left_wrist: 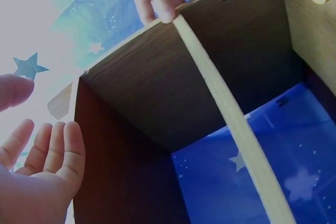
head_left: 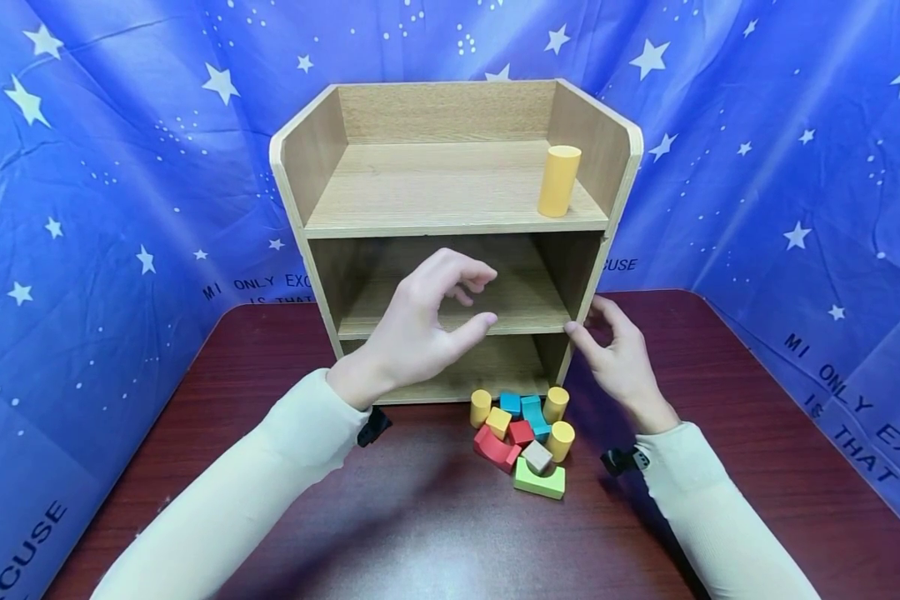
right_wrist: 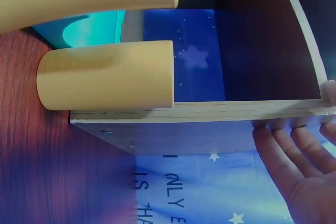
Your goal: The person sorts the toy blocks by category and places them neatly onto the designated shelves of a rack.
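Head view: one yellow cylinder (head_left: pixel 559 182) stands upright at upper right of centre, on the top board of the wooden shelf unit (head_left: pixel 435 183); that placement looks done. The coloured blocks (head_left: pixel 521 432) sit bunched on the table (head_left: pixel 345 533) at lower centre, apparently left to handle.

Left wrist view: the left hand (left_wrist: pixel 44 184), at lower left, is empty, fingers loose and spread from the thumb.

Right wrist view: the right hand (right_wrist: pixel 310 192), at lower right, grips the shelf unit's side panel (right_wrist: pixel 210 137).
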`<state>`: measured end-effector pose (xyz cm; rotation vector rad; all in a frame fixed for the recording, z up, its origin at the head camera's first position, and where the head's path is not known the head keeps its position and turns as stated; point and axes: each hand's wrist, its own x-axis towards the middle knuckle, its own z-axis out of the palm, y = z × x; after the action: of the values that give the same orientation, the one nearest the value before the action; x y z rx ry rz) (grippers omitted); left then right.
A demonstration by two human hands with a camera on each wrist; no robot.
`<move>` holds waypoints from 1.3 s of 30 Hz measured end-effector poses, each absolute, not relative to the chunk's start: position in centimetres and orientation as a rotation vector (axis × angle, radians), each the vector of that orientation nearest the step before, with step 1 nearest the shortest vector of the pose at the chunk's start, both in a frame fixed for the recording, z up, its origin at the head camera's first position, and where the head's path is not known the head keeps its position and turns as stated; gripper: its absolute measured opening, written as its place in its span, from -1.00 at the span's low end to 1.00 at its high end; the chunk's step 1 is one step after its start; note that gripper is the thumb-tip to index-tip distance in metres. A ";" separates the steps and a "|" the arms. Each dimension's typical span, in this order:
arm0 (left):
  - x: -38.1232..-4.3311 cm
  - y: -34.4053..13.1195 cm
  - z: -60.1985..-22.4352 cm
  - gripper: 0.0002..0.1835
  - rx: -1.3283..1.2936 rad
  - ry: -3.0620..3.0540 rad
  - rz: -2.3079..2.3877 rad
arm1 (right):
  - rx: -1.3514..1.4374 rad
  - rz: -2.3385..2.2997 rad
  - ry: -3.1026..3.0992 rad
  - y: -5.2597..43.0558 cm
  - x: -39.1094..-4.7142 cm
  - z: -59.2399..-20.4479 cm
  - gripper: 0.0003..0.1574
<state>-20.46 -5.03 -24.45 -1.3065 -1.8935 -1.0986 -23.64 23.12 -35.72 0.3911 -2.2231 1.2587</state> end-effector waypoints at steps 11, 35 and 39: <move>-20.1 -5.2 -26.9 -0.63 -1.298 -1.972 -1.090 | 0.391 1.256 -2.228 23.1 -23.6 -35.7 -0.49; -20.1 -5.2 -32.5 -0.62 -1.267 -2.128 -1.133 | 0.395 1.254 -2.229 23.0 -23.5 -35.4 -0.48; -20.3 -5.1 -33.4 -0.62 -1.261 -2.129 -1.142 | 0.398 1.261 -2.228 22.7 -23.2 -35.1 -0.50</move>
<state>-20.29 -5.13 -33.38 -1.2612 -2.1289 -1.1415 -23.16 22.66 -35.06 0.3984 -2.2284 1.2608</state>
